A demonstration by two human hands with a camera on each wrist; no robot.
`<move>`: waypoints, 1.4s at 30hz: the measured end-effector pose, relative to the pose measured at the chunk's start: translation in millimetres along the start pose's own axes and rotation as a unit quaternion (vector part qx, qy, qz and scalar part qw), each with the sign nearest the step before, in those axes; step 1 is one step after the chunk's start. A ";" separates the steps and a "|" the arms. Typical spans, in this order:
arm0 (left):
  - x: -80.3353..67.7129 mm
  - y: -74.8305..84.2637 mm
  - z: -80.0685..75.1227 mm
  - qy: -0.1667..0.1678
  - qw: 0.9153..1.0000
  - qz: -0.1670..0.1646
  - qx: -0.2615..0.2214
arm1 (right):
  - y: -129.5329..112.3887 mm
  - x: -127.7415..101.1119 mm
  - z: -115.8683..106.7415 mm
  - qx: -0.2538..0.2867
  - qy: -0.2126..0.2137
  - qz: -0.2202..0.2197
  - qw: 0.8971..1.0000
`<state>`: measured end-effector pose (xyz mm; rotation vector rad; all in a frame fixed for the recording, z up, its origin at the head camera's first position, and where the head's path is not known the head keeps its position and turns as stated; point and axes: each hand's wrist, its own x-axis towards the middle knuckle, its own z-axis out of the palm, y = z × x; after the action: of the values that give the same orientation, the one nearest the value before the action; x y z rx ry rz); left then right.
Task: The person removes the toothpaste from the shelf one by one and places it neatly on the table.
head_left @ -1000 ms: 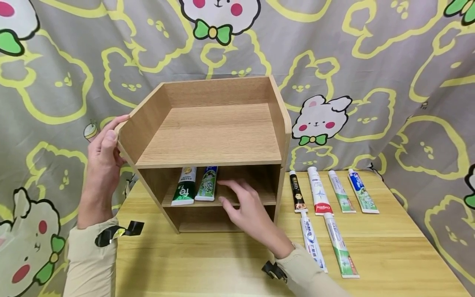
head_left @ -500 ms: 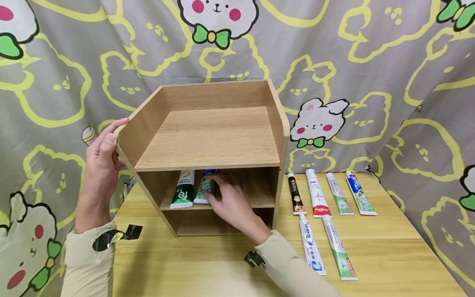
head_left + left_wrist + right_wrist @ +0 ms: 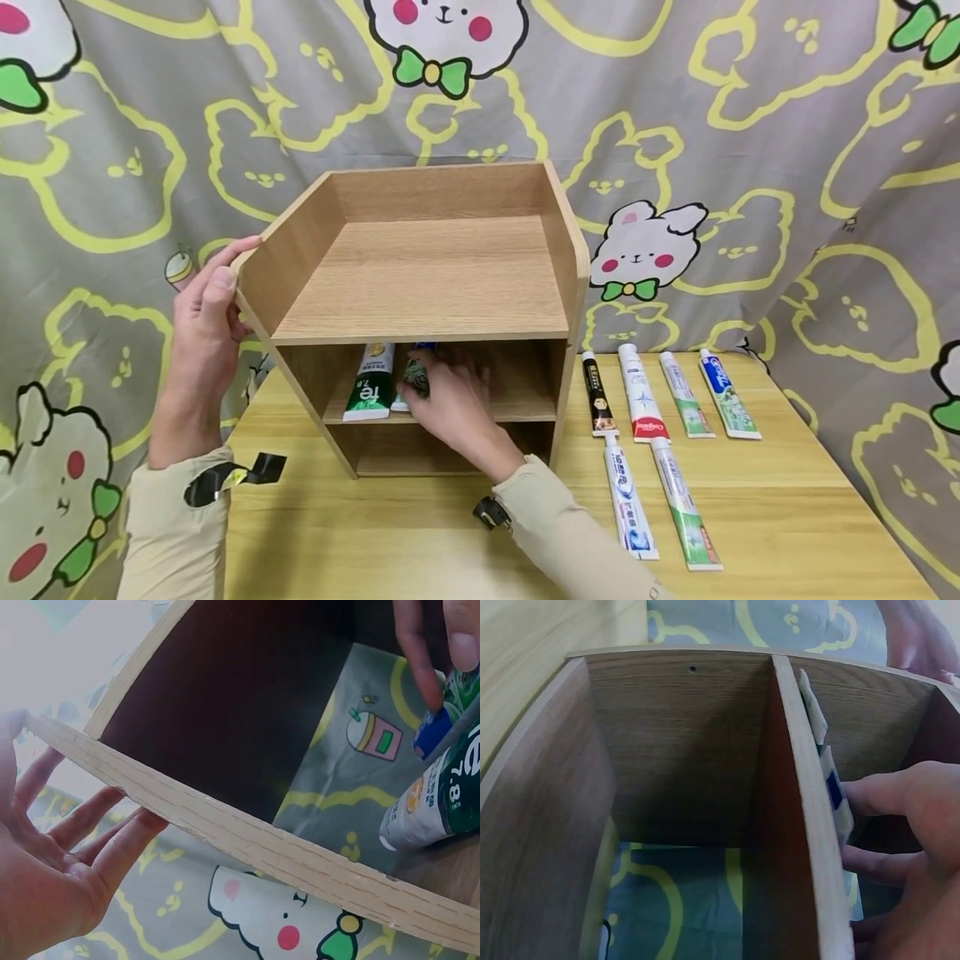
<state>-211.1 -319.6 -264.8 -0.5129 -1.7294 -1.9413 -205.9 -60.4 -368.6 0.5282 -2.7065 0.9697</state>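
Note:
My left hand (image 3: 206, 325) holds the upper left side panel of a wooden shelf unit (image 3: 435, 279), thumb by its front edge and fingers outside. Inside the middle compartment, my right hand (image 3: 457, 400) pinches a blue and green toothpaste tube (image 3: 416, 375), partly covering it. The left wrist view shows the tube's blue end (image 3: 431, 736) under a fingertip. Just left of it lies a white and dark green toothpaste tube (image 3: 372, 383), its flat end at the shelf's front. In the right wrist view, thumb and finger (image 3: 885, 866) meet the tube's edge.
On the table (image 3: 360, 542), right of the unit, lie several toothpaste tubes: a black one (image 3: 597, 392), a white and red one (image 3: 641, 392), a blue and green one (image 3: 727, 392) and others. A patterned curtain (image 3: 480, 125) hangs behind. Below the tubes is a lower compartment (image 3: 420, 450).
My right hand has moved left and inward from beside the blue and green tube onto it, and now covers much of it. My left hand stays on the side panel.

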 end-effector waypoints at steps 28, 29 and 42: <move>0.6 -0.4 -2.2 -0.024 1.000 0.007 0.005 | -2.9 18.8 -23.7 0.092 -0.099 0.032 0.990; 0.6 -0.3 -2.2 -0.025 1.000 0.008 0.003 | -2.3 18.8 -24.5 0.101 -0.098 0.033 0.990; 0.7 0.5 0.9 -0.024 1.000 0.009 -0.008 | 10.4 16.5 -25.9 0.271 -0.133 0.035 0.953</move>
<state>-211.5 -318.9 -263.9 -0.5832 -1.7336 -1.9466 -223.0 -40.4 -349.6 0.7047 -2.6750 1.7994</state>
